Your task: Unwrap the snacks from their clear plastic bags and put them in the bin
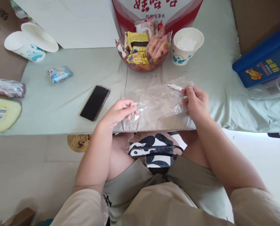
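Observation:
A clear plastic bag [157, 100] lies flat on the pale green cloth [59, 103] near the table's front edge. My left hand [119, 112] pinches the bag's crumpled left end with closed fingers. My right hand [195, 102] grips the bag's right side, fingers curled on the film, close to a small white strip [174, 86] at the bag's far corner.
A basket of wrapped snacks [143, 50] and a paper cup [187, 45] stand behind the bag. A black phone [95, 102] lies to the left, a small blue snack packet [59, 74] beyond it, tipped paper cups [28, 44] at far left. A blue box [264, 61] sits right.

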Demonstrator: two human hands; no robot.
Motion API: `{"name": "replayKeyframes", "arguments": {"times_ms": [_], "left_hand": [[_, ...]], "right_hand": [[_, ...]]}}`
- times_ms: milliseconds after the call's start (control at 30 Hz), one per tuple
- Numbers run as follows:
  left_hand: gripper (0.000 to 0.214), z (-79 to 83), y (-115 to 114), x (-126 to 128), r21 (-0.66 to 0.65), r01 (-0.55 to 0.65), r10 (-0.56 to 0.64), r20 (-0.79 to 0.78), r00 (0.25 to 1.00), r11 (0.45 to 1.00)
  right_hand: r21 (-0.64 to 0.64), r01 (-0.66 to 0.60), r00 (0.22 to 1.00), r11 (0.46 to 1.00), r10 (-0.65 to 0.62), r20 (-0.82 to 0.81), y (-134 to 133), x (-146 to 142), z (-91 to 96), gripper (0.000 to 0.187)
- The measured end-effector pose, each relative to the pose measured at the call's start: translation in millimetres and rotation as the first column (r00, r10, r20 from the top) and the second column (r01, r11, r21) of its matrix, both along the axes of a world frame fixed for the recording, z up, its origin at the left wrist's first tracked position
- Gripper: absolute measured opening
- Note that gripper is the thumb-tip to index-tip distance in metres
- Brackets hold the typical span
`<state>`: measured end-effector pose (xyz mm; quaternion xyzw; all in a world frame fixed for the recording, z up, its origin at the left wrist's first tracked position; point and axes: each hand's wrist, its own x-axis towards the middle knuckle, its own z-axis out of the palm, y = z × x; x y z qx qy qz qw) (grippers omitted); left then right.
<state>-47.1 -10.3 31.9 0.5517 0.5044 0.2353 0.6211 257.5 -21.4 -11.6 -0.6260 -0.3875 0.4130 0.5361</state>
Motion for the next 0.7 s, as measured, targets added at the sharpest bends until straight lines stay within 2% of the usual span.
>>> {"name": "replayKeyframes", "arguments": {"times_ms": [67,267,400,500,633,700], "left_hand": [[0.027,-4.5,-0.1,-4.2,0.009,-0.046,0.046,-0.016,0.999,0.999],[0.019,-8.6,4.8,-2.7,0.003,-0.342,0.340,0.089,0.936,0.940],[0.013,-8.4,10.9,1.9,0.052,-0.421,0.421,0.007,0.907,0.906],[0.011,-11.0,15.7,-0.4,0.082,-0.462,0.466,-0.048,0.883,0.883],[0.009,-15.3,19.7,-5.9,0.127,-0.535,0.542,-0.028,0.840,0.835],[0.008,-15.9,19.1,-6.6,0.128,-0.512,0.518,-0.014,0.855,0.849]], "right_hand": [[-0.008,-0.020,0.999,1.000,0.019,-0.031,-2.0,3.1,-1.4,0.043],[0.059,-0.150,0.979,0.987,0.156,-0.133,-5.9,7.4,-5.7,0.047],[0.054,-0.223,0.970,0.973,0.227,-0.084,-8.9,5.6,-2.1,0.042],[-0.014,-0.184,0.983,0.983,0.185,0.016,-10.6,4.6,2.7,0.035],[-0.094,-0.089,0.991,0.992,0.098,0.095,-13.1,3.8,7.3,0.017],[-0.095,-0.078,0.988,0.992,0.089,0.128,-14.9,3.2,8.1,0.024]]}}
